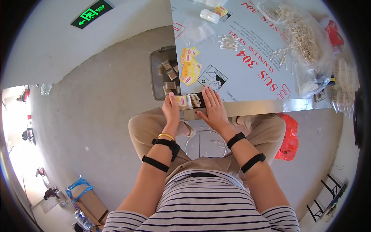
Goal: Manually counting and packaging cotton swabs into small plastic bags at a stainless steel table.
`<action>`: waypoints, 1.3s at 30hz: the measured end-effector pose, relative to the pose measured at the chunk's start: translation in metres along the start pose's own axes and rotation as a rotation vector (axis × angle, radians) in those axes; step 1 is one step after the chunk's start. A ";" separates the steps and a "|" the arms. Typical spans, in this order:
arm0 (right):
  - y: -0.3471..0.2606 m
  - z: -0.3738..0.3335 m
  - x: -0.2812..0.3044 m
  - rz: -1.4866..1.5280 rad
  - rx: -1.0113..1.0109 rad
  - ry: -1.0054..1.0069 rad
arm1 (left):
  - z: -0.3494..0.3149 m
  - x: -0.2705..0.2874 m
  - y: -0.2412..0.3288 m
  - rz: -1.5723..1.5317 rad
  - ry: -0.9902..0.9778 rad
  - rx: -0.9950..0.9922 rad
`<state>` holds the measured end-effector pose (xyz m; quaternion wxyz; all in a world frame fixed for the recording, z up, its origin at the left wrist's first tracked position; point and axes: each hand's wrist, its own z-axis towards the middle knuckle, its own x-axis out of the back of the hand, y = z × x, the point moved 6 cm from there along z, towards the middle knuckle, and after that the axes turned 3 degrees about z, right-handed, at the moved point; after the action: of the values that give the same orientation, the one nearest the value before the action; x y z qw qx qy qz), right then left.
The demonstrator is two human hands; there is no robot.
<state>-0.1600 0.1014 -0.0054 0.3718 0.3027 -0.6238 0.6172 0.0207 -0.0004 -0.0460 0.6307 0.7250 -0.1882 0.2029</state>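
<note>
A small pack of cotton swabs (pixel 193 101) with a yellow label lies over a black surface at the table's near left corner. My left hand (pixel 171 110) is closed on the pack's left end, its thumb along the edge and the other fingers partly hidden. My right hand (pixel 215 111) lies flat with fingers stretched out, right beside the swabs' bare ends. Just beyond are several yellow printed labels (pixel 190 66) on the tabletop. A row of loose cotton swabs (pixel 229 42) sits farther back.
A large clear bag of swabs (pixel 303 36) rests on the right of the metal-topped table (pixel 247 79). Stacked clear packs (pixel 343 87) stand at its right edge. Below the left edge, a grey bin (pixel 157 83) holds several brown packs. A red plastic bag (pixel 288 139) is by my right knee.
</note>
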 end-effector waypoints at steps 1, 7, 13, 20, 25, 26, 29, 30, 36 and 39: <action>-0.002 0.000 0.000 -0.044 0.015 -0.036 | 0.001 0.002 -0.003 -0.110 0.005 -0.028; -0.005 -0.001 -0.009 -0.160 -0.015 -0.056 | 0.006 0.010 -0.028 -0.285 -0.171 0.228; -0.015 0.003 -0.022 -0.255 -0.065 -0.079 | 0.009 0.011 -0.016 0.103 -0.125 -0.107; -0.027 0.007 -0.030 -0.208 -0.082 -0.041 | 0.006 0.005 -0.007 0.100 -0.132 -0.131; -0.028 0.007 -0.031 -0.221 -0.088 -0.064 | 0.003 0.002 -0.005 0.113 -0.112 -0.169; -0.027 0.007 -0.031 -0.215 -0.091 -0.061 | 0.003 0.001 -0.003 0.119 -0.107 -0.179; -0.029 0.007 -0.029 -0.220 -0.089 -0.056 | 0.003 0.001 -0.004 0.122 -0.060 -0.226; -0.028 0.007 -0.028 -0.221 -0.089 -0.049 | 0.003 -0.002 -0.006 0.120 -0.059 -0.234; -0.022 0.005 -0.018 -0.150 -0.061 -0.030 | 0.014 -0.003 -0.047 -0.006 -0.207 0.078; -0.007 -0.012 -0.007 -0.094 0.011 -0.055 | 0.000 -0.008 -0.035 -0.361 -0.249 0.334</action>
<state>-0.1496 0.1121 -0.0077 0.3813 0.3507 -0.6154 0.5940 0.0324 0.0044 -0.0793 0.5001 0.8602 -0.0962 0.0248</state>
